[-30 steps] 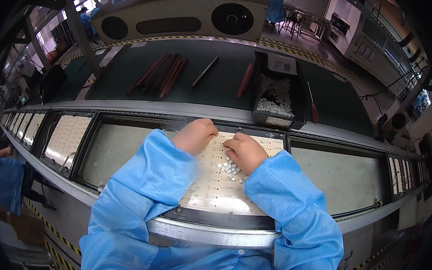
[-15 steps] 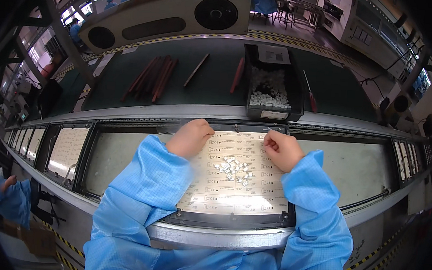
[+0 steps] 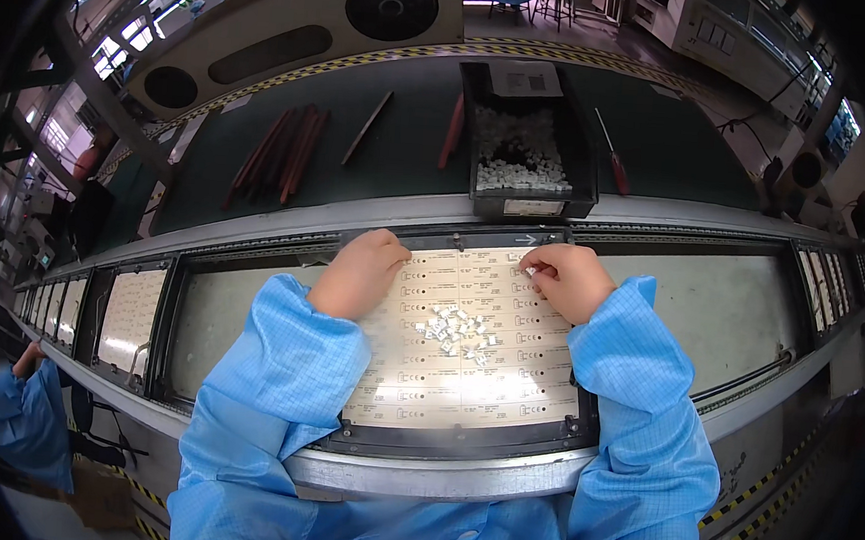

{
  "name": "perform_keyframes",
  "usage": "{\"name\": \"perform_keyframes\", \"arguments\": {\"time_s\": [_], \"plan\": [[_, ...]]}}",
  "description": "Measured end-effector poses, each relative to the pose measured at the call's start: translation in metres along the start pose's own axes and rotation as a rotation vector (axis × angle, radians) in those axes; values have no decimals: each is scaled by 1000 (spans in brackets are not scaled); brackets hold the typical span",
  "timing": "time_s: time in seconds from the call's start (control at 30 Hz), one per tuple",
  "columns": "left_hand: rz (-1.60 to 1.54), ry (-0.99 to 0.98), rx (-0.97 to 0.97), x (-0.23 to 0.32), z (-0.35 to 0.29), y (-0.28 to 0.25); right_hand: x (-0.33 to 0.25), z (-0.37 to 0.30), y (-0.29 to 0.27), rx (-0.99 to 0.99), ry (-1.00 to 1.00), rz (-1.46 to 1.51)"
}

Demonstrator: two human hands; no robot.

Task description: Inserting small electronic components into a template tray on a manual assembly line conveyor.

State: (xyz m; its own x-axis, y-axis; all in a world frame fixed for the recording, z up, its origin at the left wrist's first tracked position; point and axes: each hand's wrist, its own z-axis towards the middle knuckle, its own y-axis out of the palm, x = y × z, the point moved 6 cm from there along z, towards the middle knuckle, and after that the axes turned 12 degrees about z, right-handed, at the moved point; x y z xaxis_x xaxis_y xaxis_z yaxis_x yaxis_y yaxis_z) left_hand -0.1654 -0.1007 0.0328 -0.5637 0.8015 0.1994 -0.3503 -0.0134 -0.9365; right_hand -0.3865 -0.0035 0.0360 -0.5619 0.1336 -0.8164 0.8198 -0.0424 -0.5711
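Note:
A cream panel of printed boards [image 3: 423,406] lies in a black frame in front of me, with a loose pile of small white block-like parts [image 3: 456,330] on its middle. My left hand [image 3: 360,273] is over the panel's far left corner, thumb and fingers closed together; what they hold, if anything, is hidden. At the far right corner my right hand [image 3: 570,280] pinches a small white part [image 3: 530,271] between thumb and forefinger, close above the panel. Another white piece [image 3: 513,257] rests on the panel just left of those fingertips.
Beyond the rail, a black bin [image 3: 583,195] of white parts stands on a green surface [image 3: 411,153]. Dark red sticks [image 3: 278,154] lie to its left, a red-handled screwdriver [image 3: 617,168] to its right. More framed panels [image 3: 130,314] line the conveyor. Another person's blue sleeve [image 3: 26,422] shows at lower left.
The whole view has shifted slightly. My right fingers have opened out a little from their tighter curl, and a white part now shows at their tips. My left hand stays by the far left corner.

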Motion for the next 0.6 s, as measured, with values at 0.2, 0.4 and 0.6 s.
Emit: {"name": "perform_keyframes", "arguments": {"time_s": [0.2,0.4,0.6], "plan": [[149,33,99,12,1,-5,5,2,0,67,-52,-23],[54,67,22,14,1,-9,-8,-2,3,133,-186,-222],[-253,76,-132,37,-4,-13,-16,-4,1,202,-249,-268]]}}
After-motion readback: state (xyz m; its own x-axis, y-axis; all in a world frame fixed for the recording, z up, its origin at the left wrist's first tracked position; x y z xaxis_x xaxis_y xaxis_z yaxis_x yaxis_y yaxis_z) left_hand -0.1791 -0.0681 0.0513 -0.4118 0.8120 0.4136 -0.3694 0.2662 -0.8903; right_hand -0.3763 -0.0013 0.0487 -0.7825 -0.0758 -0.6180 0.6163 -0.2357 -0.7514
